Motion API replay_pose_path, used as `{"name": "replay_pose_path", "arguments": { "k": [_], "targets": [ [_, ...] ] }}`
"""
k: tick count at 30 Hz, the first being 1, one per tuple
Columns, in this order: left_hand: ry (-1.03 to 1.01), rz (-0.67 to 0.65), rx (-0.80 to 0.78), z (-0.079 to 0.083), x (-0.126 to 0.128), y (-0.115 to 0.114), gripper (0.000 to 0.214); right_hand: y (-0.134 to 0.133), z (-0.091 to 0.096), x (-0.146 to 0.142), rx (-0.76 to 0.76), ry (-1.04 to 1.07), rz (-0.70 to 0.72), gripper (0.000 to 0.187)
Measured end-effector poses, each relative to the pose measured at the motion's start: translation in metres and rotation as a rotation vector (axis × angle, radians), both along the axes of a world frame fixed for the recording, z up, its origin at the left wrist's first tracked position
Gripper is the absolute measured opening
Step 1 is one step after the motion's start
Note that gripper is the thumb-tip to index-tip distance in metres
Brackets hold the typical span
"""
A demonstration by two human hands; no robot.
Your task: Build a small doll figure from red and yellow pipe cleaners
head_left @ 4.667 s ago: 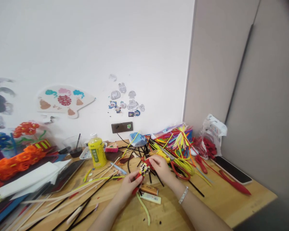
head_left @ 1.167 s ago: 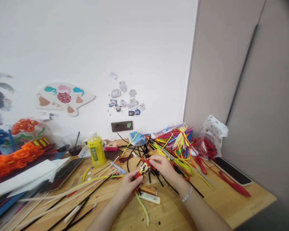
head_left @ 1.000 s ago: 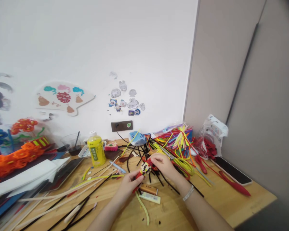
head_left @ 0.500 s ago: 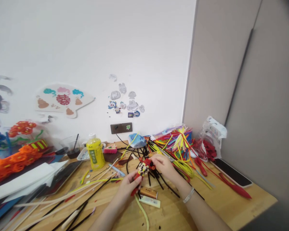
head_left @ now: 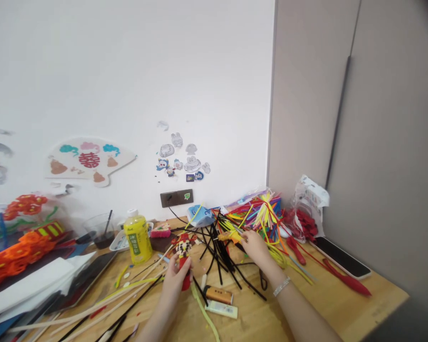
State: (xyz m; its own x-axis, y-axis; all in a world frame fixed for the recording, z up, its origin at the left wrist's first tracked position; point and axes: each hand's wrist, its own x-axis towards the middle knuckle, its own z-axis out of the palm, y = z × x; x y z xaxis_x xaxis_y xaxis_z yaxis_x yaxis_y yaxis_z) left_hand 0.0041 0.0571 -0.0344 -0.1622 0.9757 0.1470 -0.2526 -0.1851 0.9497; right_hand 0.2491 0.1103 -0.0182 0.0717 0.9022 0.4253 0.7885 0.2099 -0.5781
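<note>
Near the bottle (head_left: 138,237), the left hand (head_left: 176,276) closes low around the doll (head_left: 183,247), perhaps sparing its face; the right hand (head_left: 257,248) curls at a yellow tool (head_left: 229,236), hold unclear.

We hold a small red doll (head_left: 183,250) nearly upright in our left hand (head_left: 176,275), its cream head, marked dark and yellow, topped in red. The yellow glue gun (head_left: 230,237) points leftward at our right hand's (head_left: 255,248) fingertips.

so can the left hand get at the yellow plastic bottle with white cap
Probably not without letting go: the left hand holds a red-and-cream figure, though the yellow plastic bottle stands close by.
</note>
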Motion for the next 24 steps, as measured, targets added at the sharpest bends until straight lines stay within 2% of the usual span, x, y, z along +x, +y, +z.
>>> {"name": "replay_pose_path", "arguments": {
  "k": [5, 8, 10, 13, 15, 18, 21, 24],
  "targets": [
    [0.03, 0.039, 0.024, 0.009, -0.006, 0.0, 0.042, -0.001, 0.004, 0.012, -0.104, -0.064, -0.023, 0.017],
    [0.029, 0.118, 0.054, 0.019, -0.016, -0.001, 0.039, -0.005, 0.009, 0.011, -0.142, -0.067, 0.05, 0.021],
    [0.03, 0.171, 0.079, 0.025, -0.023, -0.001, 0.037, -0.012, 0.012, 0.001, -0.163, -0.073, 0.172, 0.022],
    [0.057, 0.203, 0.103, 0.031, -0.032, -0.002, 0.035, -0.03, 0.012, -0.023, -0.241, -0.119, 0.44, 0.017],
    [0.082, 0.22, 0.106, 0.032, -0.035, -0.001, 0.034, -0.044, 0.011, -0.04, -0.285, -0.191, 0.588, 0.026],
    [0.117, 0.243, 0.103, 0.031, -0.035, -0.001, 0.035, -0.063, 0.01, -0.057, -0.101, -0.453, 0.679, 0.045],
    [0.144, 0.253, 0.11, 0.033, -0.033, -0.001, 0.035, -0.077, 0.011, -0.065, -0.041, -0.626, 0.759, 0.032],
    [0.178, 0.256, 0.121, 0.035, -0.032, -0.003, 0.035, -0.086, 0.012, -0.07, -0.031, -0.709, 0.699, 0.021]
  ]
}}
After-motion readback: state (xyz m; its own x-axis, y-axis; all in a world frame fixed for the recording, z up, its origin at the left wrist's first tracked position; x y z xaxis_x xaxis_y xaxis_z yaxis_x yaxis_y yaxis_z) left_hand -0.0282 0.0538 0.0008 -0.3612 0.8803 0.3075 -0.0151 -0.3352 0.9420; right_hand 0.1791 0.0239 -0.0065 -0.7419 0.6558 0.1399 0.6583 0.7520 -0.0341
